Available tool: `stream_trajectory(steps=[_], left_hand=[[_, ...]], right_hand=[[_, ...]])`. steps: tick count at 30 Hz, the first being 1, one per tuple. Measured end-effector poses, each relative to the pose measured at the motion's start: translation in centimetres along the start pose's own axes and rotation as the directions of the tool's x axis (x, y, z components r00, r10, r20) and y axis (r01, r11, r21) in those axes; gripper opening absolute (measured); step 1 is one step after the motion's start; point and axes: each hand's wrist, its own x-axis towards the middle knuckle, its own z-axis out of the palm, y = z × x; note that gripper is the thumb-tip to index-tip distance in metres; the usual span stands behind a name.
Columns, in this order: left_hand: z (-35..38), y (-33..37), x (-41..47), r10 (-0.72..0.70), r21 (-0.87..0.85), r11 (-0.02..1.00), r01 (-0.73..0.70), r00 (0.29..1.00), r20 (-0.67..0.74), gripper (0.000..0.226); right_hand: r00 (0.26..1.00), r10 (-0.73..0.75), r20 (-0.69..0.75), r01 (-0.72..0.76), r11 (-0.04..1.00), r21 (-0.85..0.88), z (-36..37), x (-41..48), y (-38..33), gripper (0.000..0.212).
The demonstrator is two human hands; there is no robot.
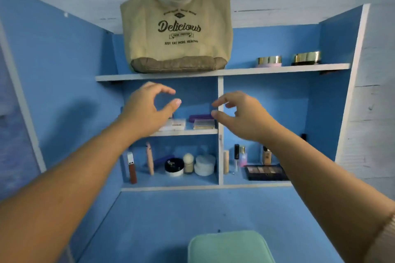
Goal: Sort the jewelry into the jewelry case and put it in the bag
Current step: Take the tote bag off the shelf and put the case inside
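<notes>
Saw a wide blue surface [171,220] with blue shelves [222,71] at its back. Found a big tan bag [177,34] standing on the top shelf. Read "Delicious" on it in dark curly letters, and "JUST EAT MORE HEALTHY" below. Could not read the tiny words in between.

Spotted the mint-green jewelry case [229,247] low down on the surface, at the near edge, partly cut off by the picture. Saw both hands up in the air in front of the middle shelf, under the bag and well apart from the case. Found the left hand [147,109] with thumb and fingers bent in a loose curve, a gap between them, holding nothing. Found the right hand [241,115] just the same.

Noticed a dark eyeshadow tray [265,172] on the bottom shelf at the right. Noticed two gold-topped jars [269,61] to the right of the bag. Noticed small boxes [204,124] on the middle shelf between the hands.
</notes>
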Motion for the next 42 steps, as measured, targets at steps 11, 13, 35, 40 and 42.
stream_trajectory(steps=[11, 13, 35, 40, 42], left_hand=[[-1.2, -3.4, 10.8, -0.432, -0.179, 0.897, 0.403, 0.886, -0.169, 0.062], [-0.9, -4.0, 11.3, -0.461, -0.248, 0.872, 0.421, 0.877, -0.132, 0.062], [-5.0, -1.6, -3.0, -0.481, -0.498, 0.812, 0.306, 0.833, -0.272, 0.052], [-3.2, -3.1, -11.4, -0.602, -0.583, 0.672, 0.455, 0.795, -0.074, 0.057], [-2.3, -4.2, -14.6, -0.643, -0.58, 0.633, 0.512, 0.765, -0.027, 0.058]], right_hand=[[0.952, 0.224, -0.208, -0.229, 0.973, 0.0, -1.3, 12.7, 0.8, 0.062], [0.952, 0.271, -0.144, -0.281, 0.958, -0.056, -1.0, 13.3, 1.2, 0.066], [0.959, 0.251, -0.133, -0.131, 0.804, 0.58, -0.4, -1.0, 0.2, 0.039], [0.922, 0.38, 0.07, -0.354, 0.759, 0.546, 5.5, -7.9, 2.5, 0.031], [0.906, 0.401, 0.133, -0.403, 0.728, 0.554, 7.5, -10.2, 3.0, 0.025]])
